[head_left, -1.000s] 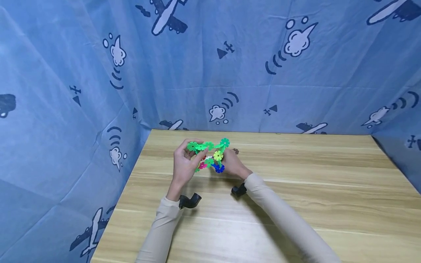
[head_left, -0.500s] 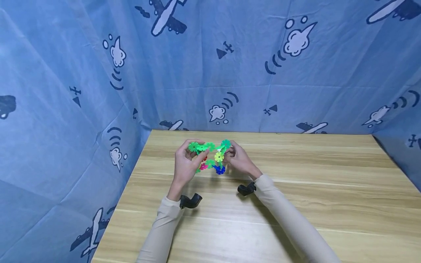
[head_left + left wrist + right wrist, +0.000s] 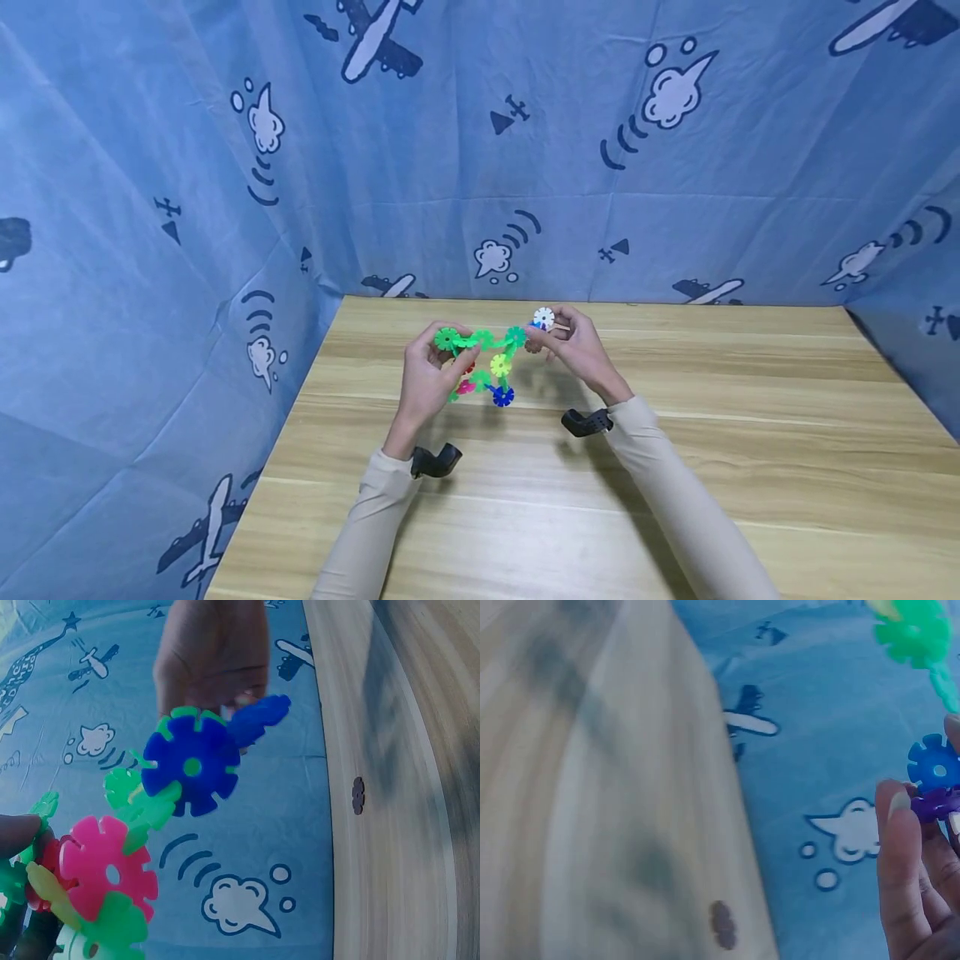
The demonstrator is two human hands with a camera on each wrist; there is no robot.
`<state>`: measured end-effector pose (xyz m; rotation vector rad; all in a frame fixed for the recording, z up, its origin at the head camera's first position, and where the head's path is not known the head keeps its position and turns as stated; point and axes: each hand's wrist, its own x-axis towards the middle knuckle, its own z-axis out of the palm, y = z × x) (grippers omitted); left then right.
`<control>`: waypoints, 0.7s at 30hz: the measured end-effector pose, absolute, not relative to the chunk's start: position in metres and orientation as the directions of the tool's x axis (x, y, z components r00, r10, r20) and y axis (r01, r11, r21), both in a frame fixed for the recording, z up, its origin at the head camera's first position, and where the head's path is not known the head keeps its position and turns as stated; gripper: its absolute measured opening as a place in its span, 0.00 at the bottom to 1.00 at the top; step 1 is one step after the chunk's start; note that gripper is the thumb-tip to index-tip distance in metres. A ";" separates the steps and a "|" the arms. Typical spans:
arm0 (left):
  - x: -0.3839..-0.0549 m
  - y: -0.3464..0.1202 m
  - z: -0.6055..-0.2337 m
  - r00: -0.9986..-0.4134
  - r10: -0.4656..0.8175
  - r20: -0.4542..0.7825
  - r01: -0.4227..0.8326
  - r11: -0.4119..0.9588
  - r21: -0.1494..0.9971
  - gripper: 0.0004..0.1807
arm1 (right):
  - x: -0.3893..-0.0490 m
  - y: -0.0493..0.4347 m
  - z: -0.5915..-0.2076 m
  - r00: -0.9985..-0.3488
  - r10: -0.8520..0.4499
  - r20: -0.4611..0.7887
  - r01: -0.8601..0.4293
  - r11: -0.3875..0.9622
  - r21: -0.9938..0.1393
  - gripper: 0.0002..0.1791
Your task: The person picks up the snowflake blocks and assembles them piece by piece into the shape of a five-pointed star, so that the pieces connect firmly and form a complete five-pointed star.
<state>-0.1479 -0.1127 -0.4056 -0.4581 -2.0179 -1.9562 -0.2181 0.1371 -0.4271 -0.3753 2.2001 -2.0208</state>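
Note:
My left hand (image 3: 429, 379) grips a frame-like structure (image 3: 483, 339) of interlocking plastic snowflake discs, mostly green. A yellow disc (image 3: 500, 365), a pink disc (image 3: 109, 855) and a dark blue disc (image 3: 193, 766) are part of it. Thumb and fingers clasp its left side, above the table. Just right of it, my right hand (image 3: 585, 354) pinches a small cluster of snowflake discs: a white disc (image 3: 543, 317), a blue disc (image 3: 932, 766) and a purple disc (image 3: 934, 804). In the right wrist view a gap shows between this cluster and the green discs.
A loose brown snowflake disc (image 3: 358, 795) lies on the wooden table (image 3: 712, 433) towards its back edge. Blue curtain (image 3: 420, 167) with airplane prints hangs behind and to the left. Black wrist mounts (image 3: 437, 460) stick out from both wrists.
My right hand has drawn back to the right, from behind the structure to beside it, bringing the small cluster into view. The left hand keeps its grip, almost still.

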 end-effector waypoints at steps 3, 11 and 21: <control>-0.147 -0.112 -0.406 -0.910 0.035 0.412 0.413 0.023 0.910 0.14 | -0.215 0.141 -0.420 -0.962 -0.255 0.097 -0.122 0.085 -0.989 0.20; -0.146 -0.109 -0.406 -0.914 0.040 0.405 0.406 0.029 0.913 0.15 | -0.208 0.144 -0.407 -0.950 -0.279 0.139 -0.165 0.070 -0.984 0.20; -0.144 -0.104 -0.405 -0.920 0.052 0.388 0.391 0.049 0.919 0.14 | -0.188 0.138 -0.387 -0.902 -0.390 0.183 -0.199 0.000 -0.980 0.18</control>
